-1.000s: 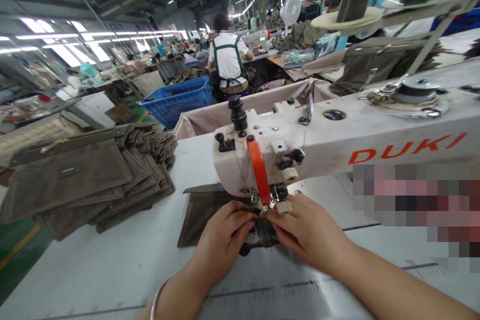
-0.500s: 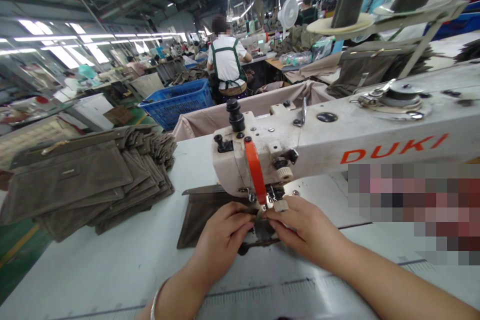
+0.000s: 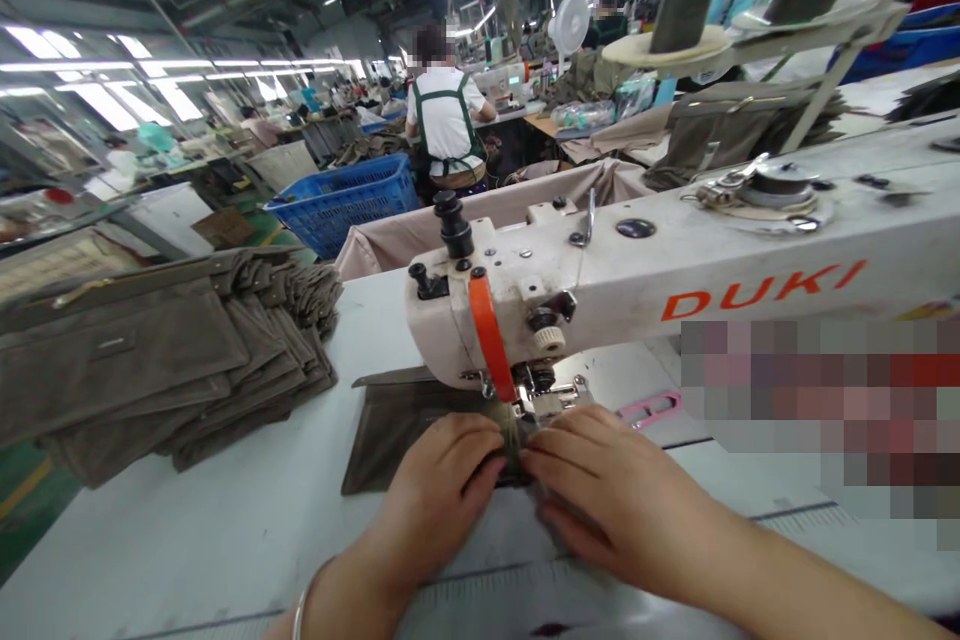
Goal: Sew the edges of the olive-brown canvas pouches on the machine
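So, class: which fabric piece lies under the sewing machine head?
The piece under the machine head, at the left hand and right hand; the rest lie stacked leftward.

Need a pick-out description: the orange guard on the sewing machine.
Find the white sewing machine with red DUKI lettering. At its left end, a curved orange guard runs down the front of the head. It's the only solid orange piece among the casing and metal fittings.

The white table (image 3: 225, 490) carries a sewing machine (image 3: 600, 295), with an olive fabric panel (image 3: 405, 440) lying flat beneath its head. A stack (image 3: 165, 360) of olive canvas pieces sits to the left; a pink plastic piece (image 3: 649, 409) lies right of the head.
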Tool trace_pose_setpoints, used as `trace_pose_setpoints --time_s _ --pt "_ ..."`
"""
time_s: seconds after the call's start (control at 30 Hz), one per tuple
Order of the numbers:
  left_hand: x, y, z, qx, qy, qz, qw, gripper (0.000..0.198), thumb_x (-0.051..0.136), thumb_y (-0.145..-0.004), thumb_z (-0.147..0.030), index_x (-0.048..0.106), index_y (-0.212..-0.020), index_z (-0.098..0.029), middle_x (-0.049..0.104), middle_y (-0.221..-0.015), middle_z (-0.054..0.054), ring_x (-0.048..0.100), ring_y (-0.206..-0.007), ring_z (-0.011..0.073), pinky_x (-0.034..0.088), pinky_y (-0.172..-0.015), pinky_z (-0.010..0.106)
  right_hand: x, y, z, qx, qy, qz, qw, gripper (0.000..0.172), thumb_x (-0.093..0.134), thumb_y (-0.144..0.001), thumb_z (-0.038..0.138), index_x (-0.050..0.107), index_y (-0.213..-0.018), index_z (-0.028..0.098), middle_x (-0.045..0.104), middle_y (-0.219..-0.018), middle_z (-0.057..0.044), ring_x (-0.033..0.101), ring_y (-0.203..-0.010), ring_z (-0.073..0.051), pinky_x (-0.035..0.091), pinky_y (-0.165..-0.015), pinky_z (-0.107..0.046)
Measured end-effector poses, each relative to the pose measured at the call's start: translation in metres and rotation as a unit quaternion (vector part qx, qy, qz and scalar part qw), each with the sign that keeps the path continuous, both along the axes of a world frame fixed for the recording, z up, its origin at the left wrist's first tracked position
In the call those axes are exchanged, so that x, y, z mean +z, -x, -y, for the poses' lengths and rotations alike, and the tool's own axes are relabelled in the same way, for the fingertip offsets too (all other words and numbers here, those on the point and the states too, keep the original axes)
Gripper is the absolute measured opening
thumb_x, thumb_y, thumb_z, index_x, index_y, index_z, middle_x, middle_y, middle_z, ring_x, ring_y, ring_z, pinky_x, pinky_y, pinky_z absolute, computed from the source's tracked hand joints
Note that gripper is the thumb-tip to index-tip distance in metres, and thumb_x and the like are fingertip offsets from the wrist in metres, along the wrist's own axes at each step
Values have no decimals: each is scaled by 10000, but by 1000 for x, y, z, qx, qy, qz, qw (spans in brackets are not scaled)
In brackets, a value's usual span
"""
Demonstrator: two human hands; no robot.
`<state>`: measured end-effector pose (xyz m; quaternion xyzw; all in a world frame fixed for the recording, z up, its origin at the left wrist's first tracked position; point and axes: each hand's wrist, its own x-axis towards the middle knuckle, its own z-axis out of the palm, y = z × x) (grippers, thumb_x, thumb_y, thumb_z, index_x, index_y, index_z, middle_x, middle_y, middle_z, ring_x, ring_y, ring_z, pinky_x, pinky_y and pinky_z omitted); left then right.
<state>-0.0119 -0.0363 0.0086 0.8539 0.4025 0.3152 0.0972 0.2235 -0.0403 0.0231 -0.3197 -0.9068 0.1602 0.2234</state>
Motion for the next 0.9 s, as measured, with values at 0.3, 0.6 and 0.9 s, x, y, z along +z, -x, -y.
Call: trace_pose_setpoints --time_s 0.3,0.6,0.9 --pt "-2 -2 5 -95 -49 -83 991 221 500 -945 -80 602 -1134 -131 665 -1081 89 610 -997 203 539 -908 374 -16 10 0 25 1 -40 999 71 522 -905 174 589 -922 193 639 -959 -19 542 -985 -194 405 -901 -375" --pt "4 -6 6 -89 -30 -79 992 205 543 -923 -70 619 -1105 -125 672 -1082 75 598 -1006 204 514 -932 376 -14 4 2 15 37 -52 998 135 511 -890 135 616 -944 202 621 -967 -35 519 -929 -204 405 -833 -389" --pt "0 -5 5 -51 7 -14 999 174 591 -901 -82 631 -1048 -168 670 -1041 56 604 -970 182 523 -908 355 -13 7 0 5 35 -10 999 109 535 -857 137 593 -930 193 603 -1003 -43 496 -949 -227 395 -843 -411"
